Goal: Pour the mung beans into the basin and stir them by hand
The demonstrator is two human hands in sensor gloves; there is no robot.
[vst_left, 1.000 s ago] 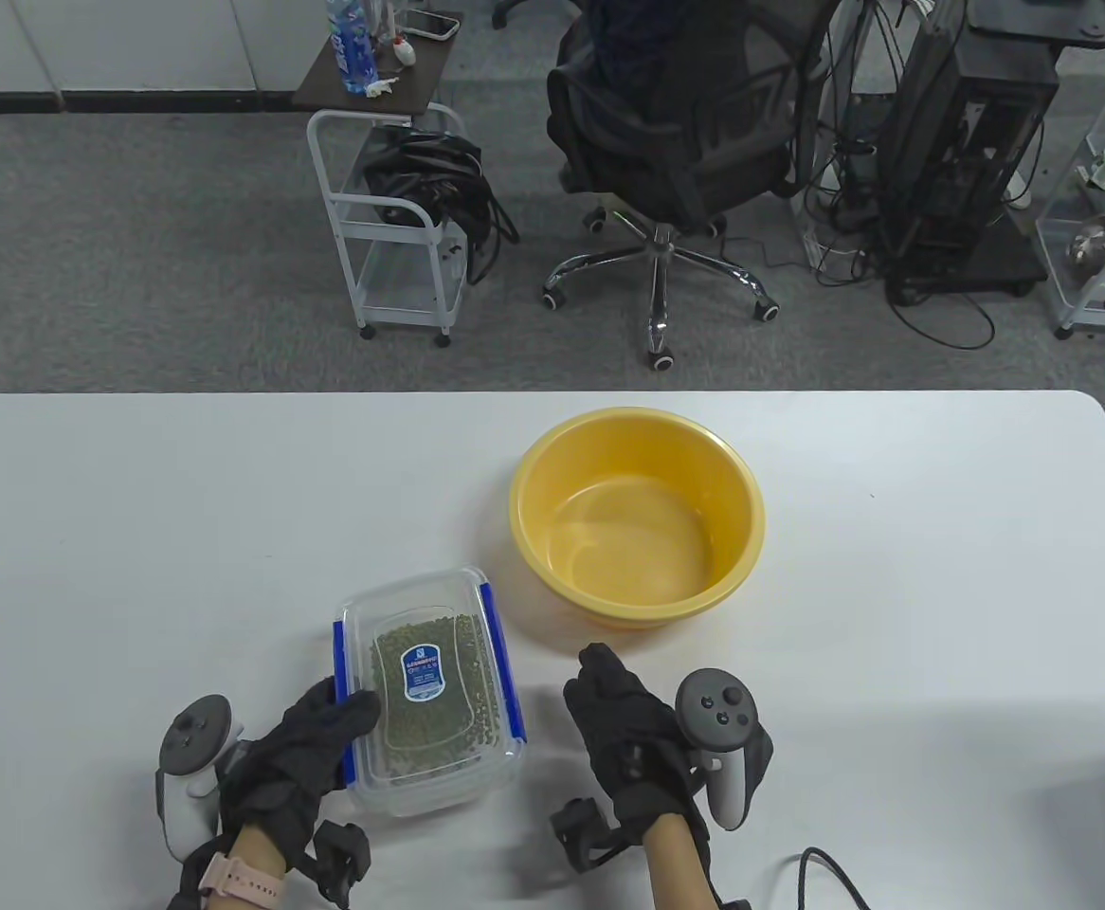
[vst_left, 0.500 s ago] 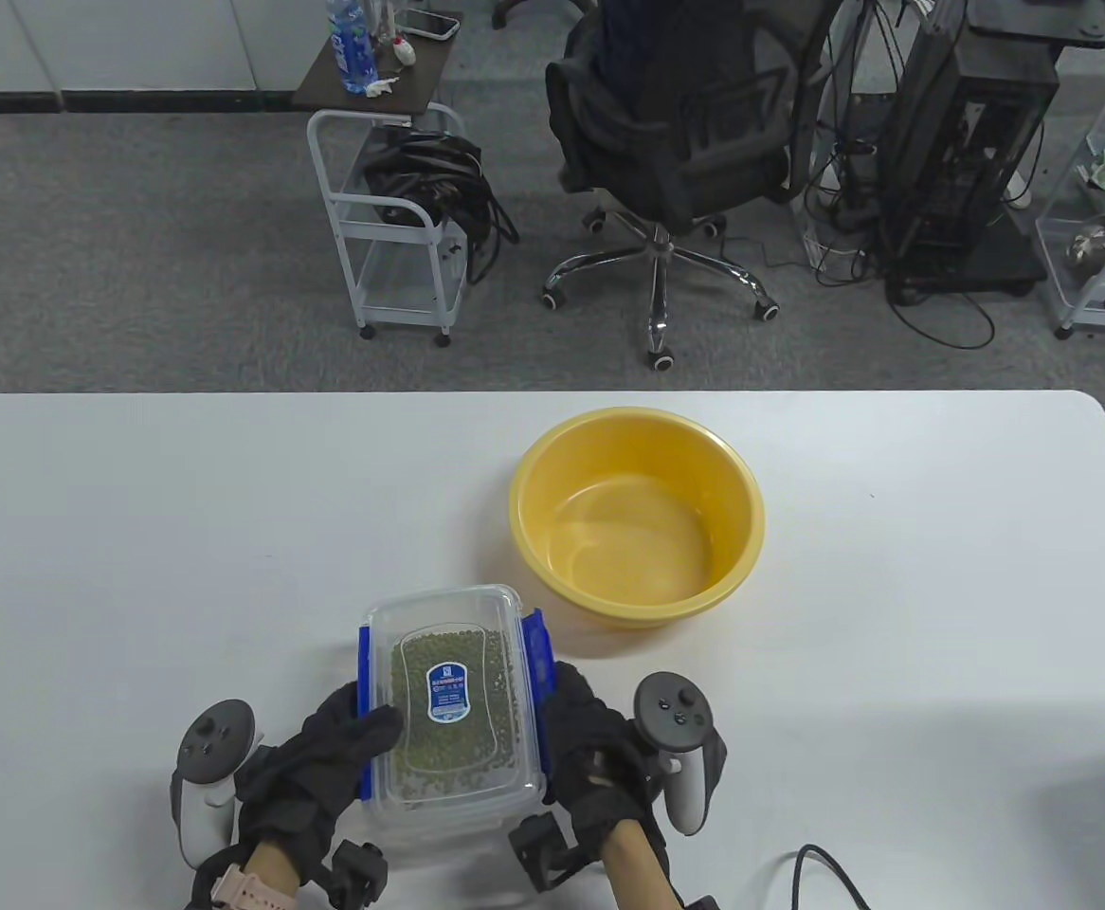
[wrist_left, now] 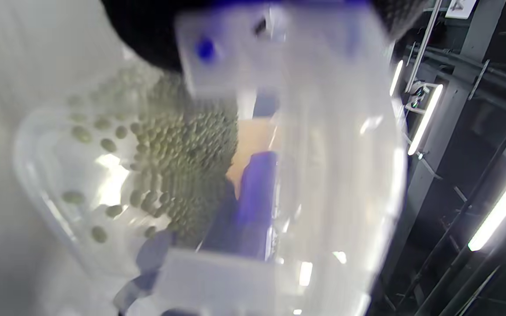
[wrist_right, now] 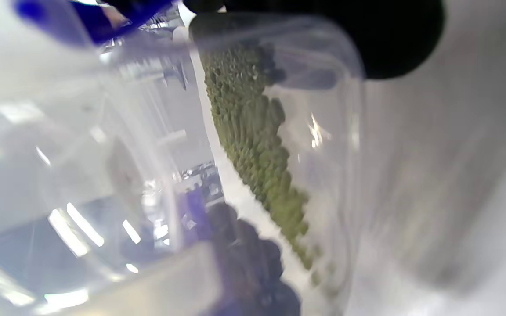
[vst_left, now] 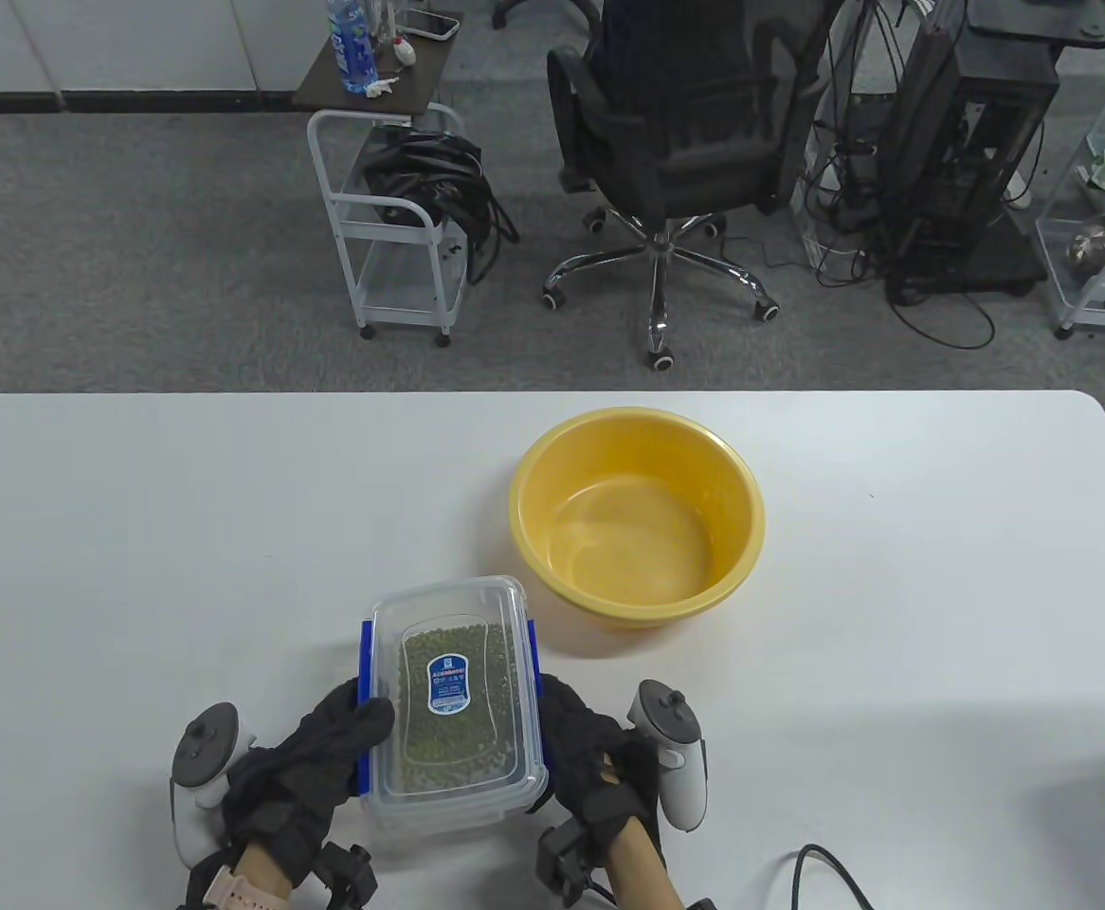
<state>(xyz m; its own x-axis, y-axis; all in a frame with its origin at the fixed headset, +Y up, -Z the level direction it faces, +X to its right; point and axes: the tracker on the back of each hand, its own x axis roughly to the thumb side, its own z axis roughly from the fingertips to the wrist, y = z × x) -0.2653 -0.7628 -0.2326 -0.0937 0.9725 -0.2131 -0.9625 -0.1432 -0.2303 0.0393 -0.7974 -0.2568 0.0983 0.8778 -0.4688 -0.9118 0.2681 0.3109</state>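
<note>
A clear plastic box (vst_left: 453,701) with blue side clips and a lid holds green mung beans (vst_left: 420,758); it sits low at the table's front, lid on. My left hand (vst_left: 325,749) grips its left side, thumb lying over the lid edge. My right hand (vst_left: 586,749) grips its right side. An empty yellow basin (vst_left: 552,474) stands just beyond and to the right of the box. The left wrist view fills with the box (wrist_left: 279,175) and beans (wrist_left: 182,153). In the right wrist view the beans (wrist_right: 253,145) show through the box wall (wrist_right: 103,153).
White table (vst_left: 135,531) spreads wide on the left and right of the basin. A black cable (vst_left: 827,872) lies at the front right edge. Beyond the table stand an office chair (vst_left: 676,142), a white cart (vst_left: 391,218) and a computer rack (vst_left: 969,152).
My right hand came left from beside the box and took hold of its right side. The box shifted right and turned straighter between both hands.
</note>
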